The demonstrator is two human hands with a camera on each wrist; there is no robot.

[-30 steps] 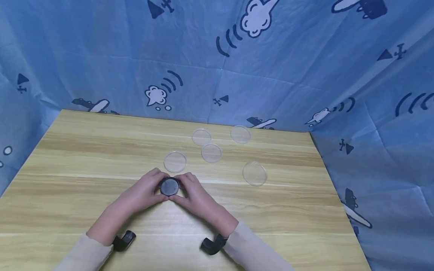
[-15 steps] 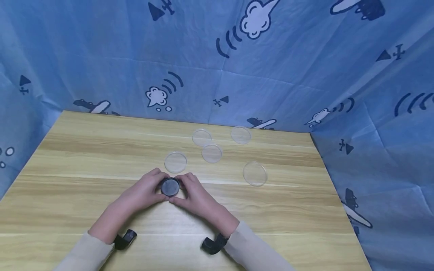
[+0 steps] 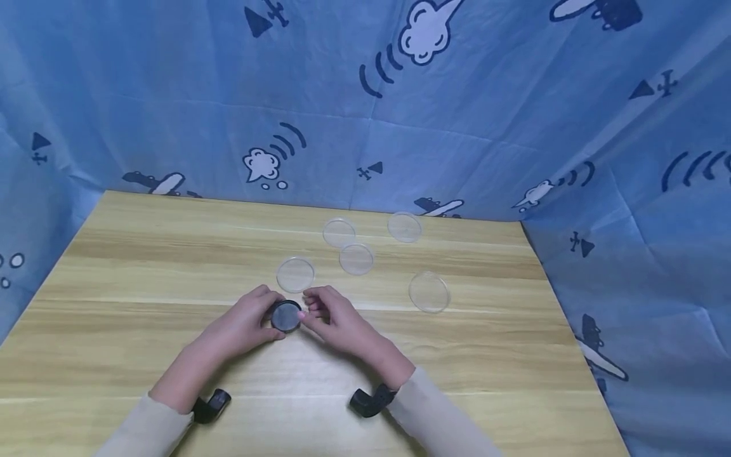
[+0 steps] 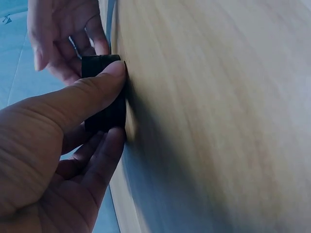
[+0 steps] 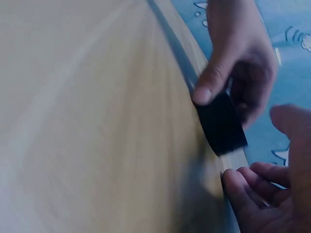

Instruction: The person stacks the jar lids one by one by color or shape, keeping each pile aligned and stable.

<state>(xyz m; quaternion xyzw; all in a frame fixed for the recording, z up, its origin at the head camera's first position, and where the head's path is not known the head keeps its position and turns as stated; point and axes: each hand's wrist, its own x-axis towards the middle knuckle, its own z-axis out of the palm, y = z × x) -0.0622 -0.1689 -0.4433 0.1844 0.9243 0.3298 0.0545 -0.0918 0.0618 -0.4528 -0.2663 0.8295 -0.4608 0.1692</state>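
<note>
A short black cylinder (image 3: 286, 316) with a greyish round top rests on the wooden table (image 3: 171, 254). My left hand (image 3: 242, 320) grips its side, thumb at the near edge and fingers round the far side, as the left wrist view also shows. My right hand (image 3: 339, 320) is just right of it, fingers loosely bent and holding nothing. In the head view the right thumb tip overlaps the cylinder's right rim; in the right wrist view the right fingers (image 5: 243, 187) stand apart from the black cylinder (image 5: 221, 124).
Several clear round lids lie beyond the hands: a near-left lid (image 3: 295, 275), a middle lid (image 3: 356, 259), a back lid (image 3: 339, 233), a back-right lid (image 3: 405, 227) and a right lid (image 3: 429, 292). A blue printed curtain (image 3: 320, 95) borders the table's back and right side.
My right hand has let go of the cylinder and shifted slightly right, its thumb rising to the rim. My left hand keeps its grip, and the clear lids lie as before.
</note>
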